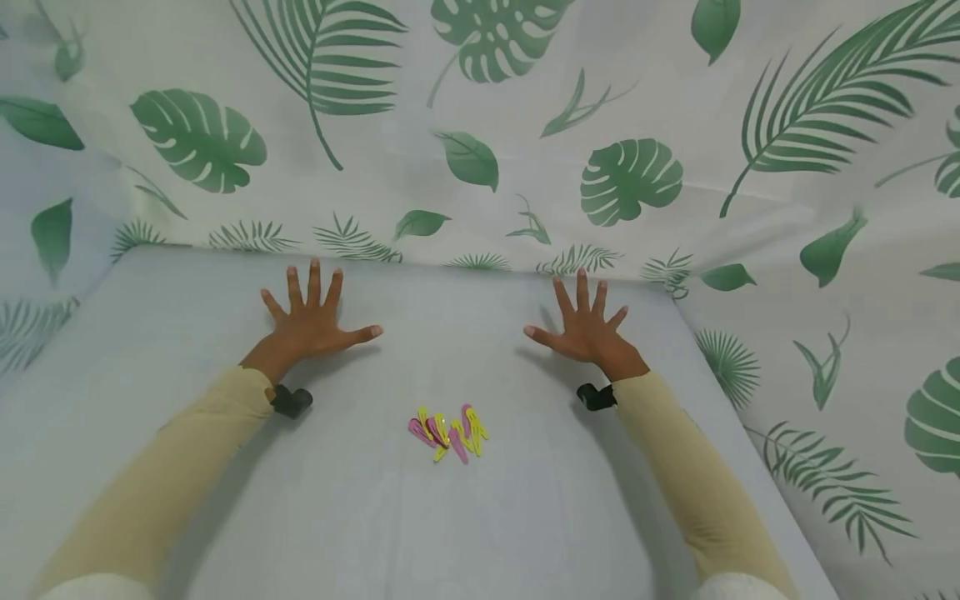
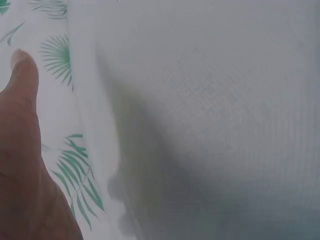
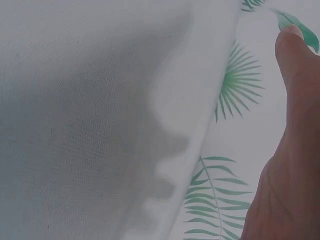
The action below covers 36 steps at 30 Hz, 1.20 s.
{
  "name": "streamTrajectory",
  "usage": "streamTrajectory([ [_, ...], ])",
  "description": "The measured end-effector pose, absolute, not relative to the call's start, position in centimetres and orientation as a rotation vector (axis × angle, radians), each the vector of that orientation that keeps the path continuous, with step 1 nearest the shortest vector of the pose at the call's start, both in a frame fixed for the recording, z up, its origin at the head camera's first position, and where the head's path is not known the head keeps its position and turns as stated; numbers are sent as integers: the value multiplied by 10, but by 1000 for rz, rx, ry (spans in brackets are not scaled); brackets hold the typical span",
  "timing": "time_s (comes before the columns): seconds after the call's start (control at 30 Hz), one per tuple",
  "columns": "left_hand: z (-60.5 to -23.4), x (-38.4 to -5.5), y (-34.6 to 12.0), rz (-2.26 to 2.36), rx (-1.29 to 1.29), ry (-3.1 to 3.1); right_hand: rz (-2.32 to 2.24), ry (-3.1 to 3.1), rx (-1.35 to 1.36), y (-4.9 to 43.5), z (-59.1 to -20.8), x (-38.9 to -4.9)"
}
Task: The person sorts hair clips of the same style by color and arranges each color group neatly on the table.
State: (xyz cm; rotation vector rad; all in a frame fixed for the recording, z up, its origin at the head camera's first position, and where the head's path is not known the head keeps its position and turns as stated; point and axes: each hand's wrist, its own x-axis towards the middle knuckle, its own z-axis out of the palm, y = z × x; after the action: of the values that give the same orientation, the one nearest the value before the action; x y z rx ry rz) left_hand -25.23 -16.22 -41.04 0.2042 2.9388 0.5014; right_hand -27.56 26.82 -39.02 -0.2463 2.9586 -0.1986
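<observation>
In the head view several pink and yellow snap hair clips (image 1: pixel 450 433) lie in a loose pile, some overlapping, near the middle of the white table. My left hand (image 1: pixel 309 323) is spread with fingers straight, up and to the left of the pile, holding nothing. Likewise spread, my right hand (image 1: pixel 587 327) stands up and to the right of the clips, apart from them. Each wrist view shows only part of its hand: the left thumb (image 2: pixel 22 80) at the left edge, the right thumb (image 3: pixel 295 52) at the right edge. Neither wrist view shows the clips.
The white tabletop (image 1: pixel 465 533) ends at the back against a white sheet (image 1: pixel 525 158) printed with green leaves. This sheet also hangs along both sides. Dark wrist mounts (image 1: pixel 292 402) protrude inward below the hands, and both forearms wear beige sleeves (image 1: pixel 180 467).
</observation>
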Motion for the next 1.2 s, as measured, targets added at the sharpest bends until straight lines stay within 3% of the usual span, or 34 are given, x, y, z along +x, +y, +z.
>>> streamTrajectory([
  [0.37, -410, -238, -140, 999, 687, 2832, -564, 2955, -587, 247, -390, -255],
  [0.7, -416, -205, -100, 1062, 738, 2642, -949, 2789, -773, 224, -398, -217],
  [1.2, -421, -172, -72, 1070, 688, 2609, -1090, 2581, -762, 197, -407, -167],
])
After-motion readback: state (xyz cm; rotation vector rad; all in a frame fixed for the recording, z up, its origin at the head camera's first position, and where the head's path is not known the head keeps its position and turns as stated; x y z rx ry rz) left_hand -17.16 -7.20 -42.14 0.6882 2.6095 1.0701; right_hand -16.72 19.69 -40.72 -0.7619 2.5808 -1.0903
